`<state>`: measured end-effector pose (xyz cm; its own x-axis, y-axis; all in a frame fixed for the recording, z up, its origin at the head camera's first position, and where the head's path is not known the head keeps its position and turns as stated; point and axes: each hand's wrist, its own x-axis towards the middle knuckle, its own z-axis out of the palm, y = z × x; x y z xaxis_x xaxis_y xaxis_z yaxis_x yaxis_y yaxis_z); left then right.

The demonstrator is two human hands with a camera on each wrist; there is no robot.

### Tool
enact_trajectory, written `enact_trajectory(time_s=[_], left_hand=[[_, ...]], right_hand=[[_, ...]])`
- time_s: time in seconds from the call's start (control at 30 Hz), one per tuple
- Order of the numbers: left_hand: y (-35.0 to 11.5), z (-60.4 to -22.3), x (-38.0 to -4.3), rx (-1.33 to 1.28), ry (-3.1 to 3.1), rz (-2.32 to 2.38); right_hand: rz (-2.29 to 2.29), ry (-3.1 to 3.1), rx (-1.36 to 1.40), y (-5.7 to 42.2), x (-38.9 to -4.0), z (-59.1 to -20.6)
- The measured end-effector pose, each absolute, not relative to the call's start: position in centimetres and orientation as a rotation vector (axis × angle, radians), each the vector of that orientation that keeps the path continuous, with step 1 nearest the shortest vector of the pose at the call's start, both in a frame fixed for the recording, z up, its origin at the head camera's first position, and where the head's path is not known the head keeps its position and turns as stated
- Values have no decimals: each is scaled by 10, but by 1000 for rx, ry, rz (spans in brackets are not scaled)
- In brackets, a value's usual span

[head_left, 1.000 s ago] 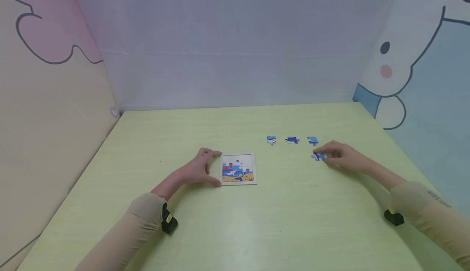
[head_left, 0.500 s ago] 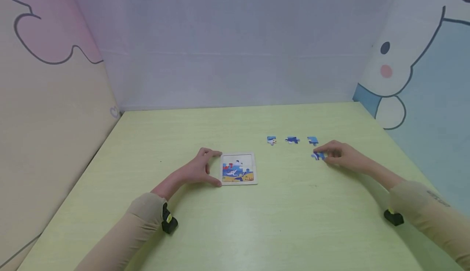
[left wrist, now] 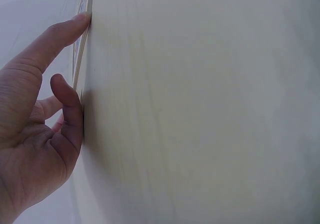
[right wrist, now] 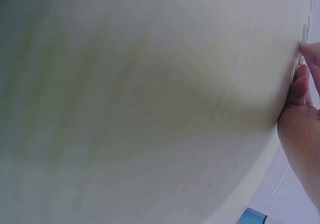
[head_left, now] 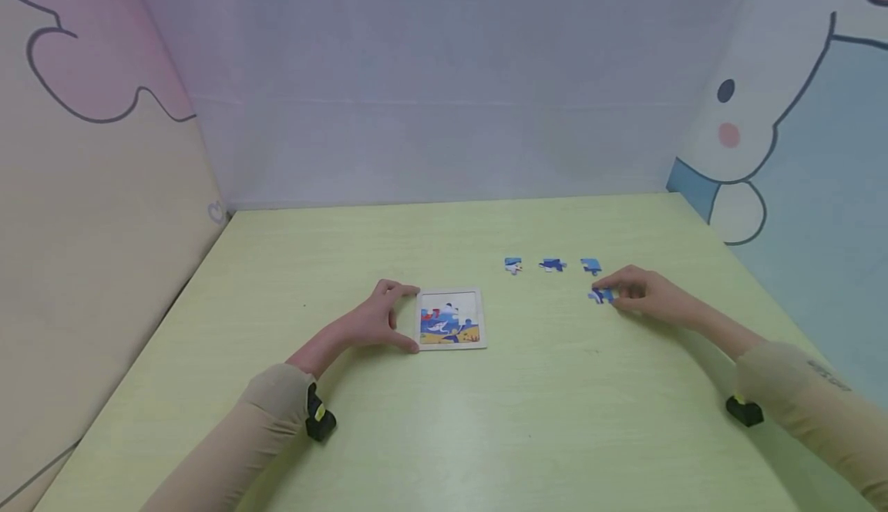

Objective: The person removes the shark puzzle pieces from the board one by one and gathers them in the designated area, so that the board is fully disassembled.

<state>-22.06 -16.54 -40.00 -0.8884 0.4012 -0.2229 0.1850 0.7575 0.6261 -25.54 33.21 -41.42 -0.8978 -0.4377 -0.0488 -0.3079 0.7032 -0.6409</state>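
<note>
In the head view, a square puzzle frame lies on the table, its lower part filled with a sea picture and its upper part showing bare white backing. My left hand grips it from the left, index finger at the far corner and thumb at the near one. Off to the right, my right hand pinches a blue and white puzzle piece between thumb and index finger, low at the tabletop. From the right wrist camera, only part of that hand shows at the right edge.
Three loose puzzle pieces lie in a row beyond the right hand: a left one, a dark blue middle one and a light blue right one. A pale curtain hangs behind the yellow-green table; printed panels flank it.
</note>
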Motion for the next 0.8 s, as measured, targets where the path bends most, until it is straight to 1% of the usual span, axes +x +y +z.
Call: enact_trajectory(time_s=[0.2, 0.47, 0.8], left_hand=[[-165, -401, -221, 462, 2615, 874], [-166, -402, -220, 453, 2611, 887], [-166, -403, -219, 454, 2610, 890]], right_hand=[[-969, 2706, -621, 333, -256, -413], [-886, 2755, -663, 328, -265, -404], [-874, 2780, -774, 285, -271, -371]])
